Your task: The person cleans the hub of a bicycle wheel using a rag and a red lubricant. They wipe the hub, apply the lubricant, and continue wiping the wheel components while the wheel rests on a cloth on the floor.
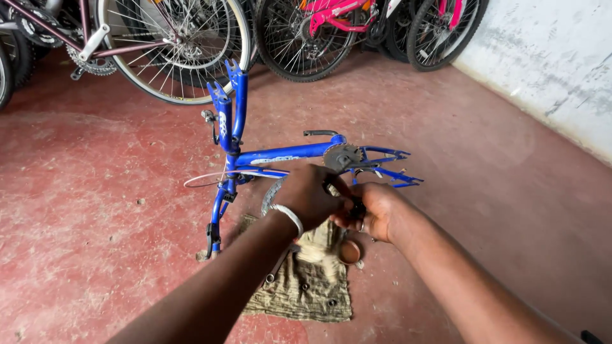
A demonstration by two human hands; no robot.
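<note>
One blue bicycle frame (280, 155) was laid on the red floor (95, 210). One small dark part (357, 207), just before it, was gripped by closed fingers of left hand (310, 196) and right hand (376, 213). One cloth (306, 290) was spread below.

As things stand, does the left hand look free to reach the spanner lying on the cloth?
Probably not right away. The left hand is closed around a small dark part, together with the right hand. The spanner lies uncovered on the cloth, just beneath the left forearm.
</note>
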